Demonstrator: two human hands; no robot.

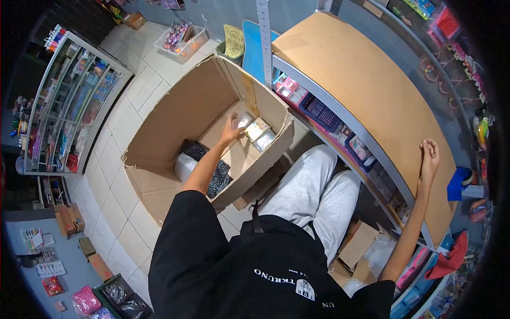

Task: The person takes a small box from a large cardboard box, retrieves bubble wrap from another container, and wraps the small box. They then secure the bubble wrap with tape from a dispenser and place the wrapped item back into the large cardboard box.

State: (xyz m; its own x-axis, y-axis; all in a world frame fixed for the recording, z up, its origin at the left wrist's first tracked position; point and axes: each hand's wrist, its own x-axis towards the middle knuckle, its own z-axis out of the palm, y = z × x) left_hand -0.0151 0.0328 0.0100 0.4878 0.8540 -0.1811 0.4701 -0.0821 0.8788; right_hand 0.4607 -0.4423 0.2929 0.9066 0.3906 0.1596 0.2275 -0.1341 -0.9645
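At the far left we saw a glass display case full of small goods, standing on the tiled floor; right of it we had a big open cardboard box, with black bubble wrap at its near end; our left hand reached down inside it, the fingers half bent against a translucent packet, though we could not tell whether they gripped it; that packet lay on the box's bottom, just beside two pale packs near the right wall; further right, small baskets sat beneath a wood-topped shelf; our right hand rested at that shelf's right part, its fingers slack and slightly curled; near it, at the far right, we saw a blue roll.
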